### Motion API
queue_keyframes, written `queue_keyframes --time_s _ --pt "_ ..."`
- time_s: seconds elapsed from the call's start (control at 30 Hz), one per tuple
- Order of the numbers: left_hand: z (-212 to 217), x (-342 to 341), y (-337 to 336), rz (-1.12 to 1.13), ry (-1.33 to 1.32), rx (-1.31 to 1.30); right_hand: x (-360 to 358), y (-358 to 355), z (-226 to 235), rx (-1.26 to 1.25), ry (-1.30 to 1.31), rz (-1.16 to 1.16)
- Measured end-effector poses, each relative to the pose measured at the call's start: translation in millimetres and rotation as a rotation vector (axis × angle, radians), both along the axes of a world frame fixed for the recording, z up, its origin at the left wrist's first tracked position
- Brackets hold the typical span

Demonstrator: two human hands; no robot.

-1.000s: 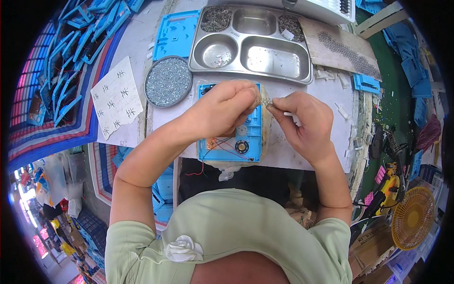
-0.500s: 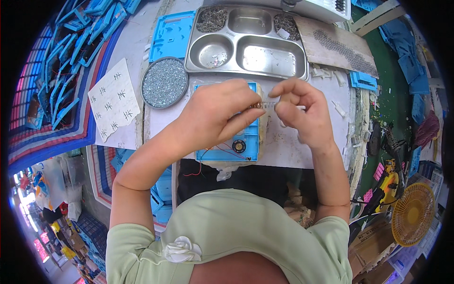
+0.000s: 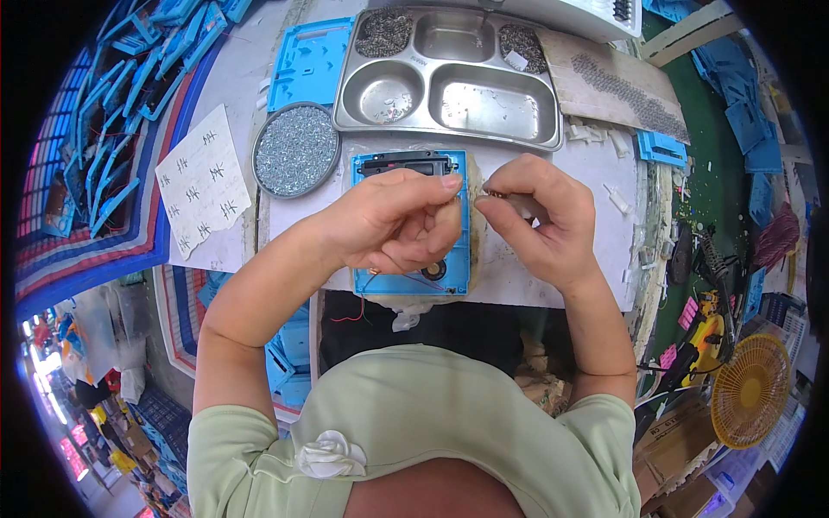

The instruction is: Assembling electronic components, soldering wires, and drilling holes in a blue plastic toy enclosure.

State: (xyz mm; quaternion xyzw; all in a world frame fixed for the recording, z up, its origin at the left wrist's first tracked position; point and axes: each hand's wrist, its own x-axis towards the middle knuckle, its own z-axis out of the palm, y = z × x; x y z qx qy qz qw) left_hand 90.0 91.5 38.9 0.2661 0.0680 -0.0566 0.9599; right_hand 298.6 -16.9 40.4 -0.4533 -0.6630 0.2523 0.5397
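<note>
A blue plastic housing (image 3: 461, 250) lies on the table in front of me, with a black part (image 3: 406, 161) along its far side and a small round black speaker (image 3: 438, 269) near its near edge. My left hand (image 3: 401, 220) is above it, fingers curled and thumb against the forefinger; whatever it may hold is hidden. To the right, my right hand (image 3: 548, 220) is pinched on a small metal spring (image 3: 484, 194), of which only a bit shows at the fingertips. The two hands are apart. Thin red wires come out at the housing's near left.
Behind the housing stands a steel compartment tray (image 3: 423, 76) with small metal parts. Left of it are a round dish (image 3: 296, 151) of tiny metal pieces and a marked paper sheet (image 3: 205, 181). A board (image 3: 617, 82) with rows of small parts lies at the far right.
Half a second ago a coiled spring showed between both hands. The left hand has since turned and drawn left off it, baring the housing's far side. The right fingers have closed to a pinch.
</note>
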Motion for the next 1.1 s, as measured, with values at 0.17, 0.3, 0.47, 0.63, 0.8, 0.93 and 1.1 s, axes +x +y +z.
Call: queue_keyframes --time_s 0.17,0.3,0.47,0.63,0.8,0.93,1.1 --pt "18.4 9.5 -23.8 0.557 0.246 0.88 -2.6 4.2 -6.3 -0.079 0.117 -0.026" --pt "18.3 10.4 -20.1 0.635 0.281 1.277 -3.3 9.5 -11.8 -0.046 0.135 -0.067" --pt "8.6 15.3 -11.2 0.525 0.37 1.149 -1.1 12.2 -2.3 0.263 -0.36 -0.034" --pt "10.6 14.5 -8.5 0.33 0.501 1.07 3.8 17.6 1.1 0.391 -0.463 0.1" --pt "13.7 17.7 1.6 0.369 0.484 1.137 -0.4 33.5 4.6 0.474 -0.692 0.154" --pt "0.8 9.5 10.8 -0.002 0.521 0.576 -8.1 36.5 19.0 0.554 -0.71 0.262" --pt "26.9 -2.6 10.8 0.149 0.432 0.35 -0.3 46.7 28.7 0.579 -0.642 0.157"
